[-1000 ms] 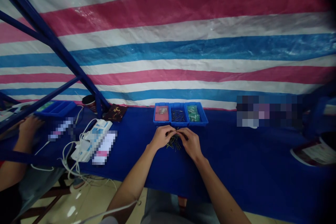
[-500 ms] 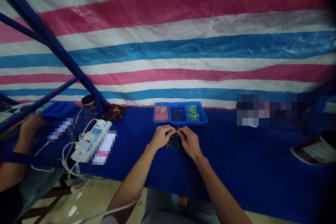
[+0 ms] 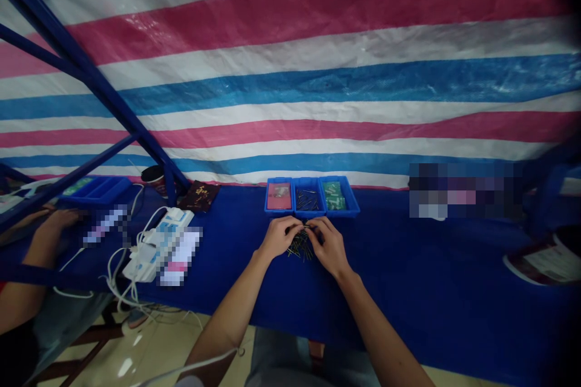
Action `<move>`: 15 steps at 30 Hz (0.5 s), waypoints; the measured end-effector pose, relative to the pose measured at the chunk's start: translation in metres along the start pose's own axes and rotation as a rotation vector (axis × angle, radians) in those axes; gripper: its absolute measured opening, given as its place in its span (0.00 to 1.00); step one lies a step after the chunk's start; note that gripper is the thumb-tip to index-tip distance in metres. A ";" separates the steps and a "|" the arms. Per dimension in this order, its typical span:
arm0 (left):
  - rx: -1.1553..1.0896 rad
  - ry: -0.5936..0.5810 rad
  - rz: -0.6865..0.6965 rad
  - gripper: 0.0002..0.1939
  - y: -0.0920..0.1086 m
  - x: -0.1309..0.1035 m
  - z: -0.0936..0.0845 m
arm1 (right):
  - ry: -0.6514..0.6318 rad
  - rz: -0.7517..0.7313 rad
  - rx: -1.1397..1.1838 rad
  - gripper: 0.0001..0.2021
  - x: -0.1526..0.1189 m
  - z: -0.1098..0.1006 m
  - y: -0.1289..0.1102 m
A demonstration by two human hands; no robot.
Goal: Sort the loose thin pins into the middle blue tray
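My left hand [image 3: 280, 236] and my right hand [image 3: 328, 244] meet over the blue tabletop, thumbs and fingers pinched together almost tip to tip. Whatever lies between the fingertips is too small to make out. Right below them is a loose pile of thin, dark, slender pieces [image 3: 300, 248], some with a yellowish tint, partly covered by the fingers. Just beyond the hands stands a blue three-part tray [image 3: 350, 213]. Its left section holds a pink item [image 3: 278, 198], its middle one slim dark metal pieces [image 3: 307, 199], and its right one green-and-white pieces [image 3: 334, 196].
To the left lie a white power strip [image 3: 158, 245] with tangled cables and a blurred-out phone-like object [image 3: 180, 257]. A dark brown packet [image 3: 198, 196] sits behind them. Another person's hand [image 3: 61, 221] rests near a second blue tray [image 3: 106, 190]. A round container [image 3: 542, 257] stands far right.
My two hands stay pinched over the pile with barely any shift. At the left, the other person's hand has moved down and slightly right, away from the second tray.
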State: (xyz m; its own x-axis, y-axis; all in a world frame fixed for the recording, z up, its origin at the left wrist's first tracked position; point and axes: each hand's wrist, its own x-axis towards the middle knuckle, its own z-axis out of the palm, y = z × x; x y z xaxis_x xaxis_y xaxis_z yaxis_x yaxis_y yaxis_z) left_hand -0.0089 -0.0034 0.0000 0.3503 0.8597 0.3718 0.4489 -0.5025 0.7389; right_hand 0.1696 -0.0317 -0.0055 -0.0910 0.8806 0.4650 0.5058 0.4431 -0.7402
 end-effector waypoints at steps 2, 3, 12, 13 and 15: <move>0.004 0.002 -0.003 0.14 0.000 0.000 0.000 | -0.005 -0.011 -0.007 0.10 0.000 0.001 0.001; 0.008 0.005 -0.004 0.14 0.000 0.000 0.000 | -0.009 -0.013 -0.010 0.10 0.000 0.001 0.002; 0.029 0.020 0.001 0.14 -0.003 -0.001 0.002 | -0.003 -0.017 -0.004 0.11 0.002 0.000 0.002; 0.029 0.020 0.001 0.14 -0.003 -0.001 0.003 | -0.005 -0.017 -0.006 0.11 0.002 0.000 0.002; 0.026 0.024 0.002 0.14 -0.003 -0.001 0.003 | -0.006 -0.013 -0.011 0.11 0.002 0.000 0.002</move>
State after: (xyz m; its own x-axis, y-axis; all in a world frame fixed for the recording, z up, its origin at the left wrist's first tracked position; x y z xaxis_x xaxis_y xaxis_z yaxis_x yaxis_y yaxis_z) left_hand -0.0083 -0.0025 -0.0041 0.3318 0.8606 0.3864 0.4695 -0.5059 0.7236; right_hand 0.1708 -0.0290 -0.0064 -0.1027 0.8761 0.4711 0.5140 0.4522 -0.7289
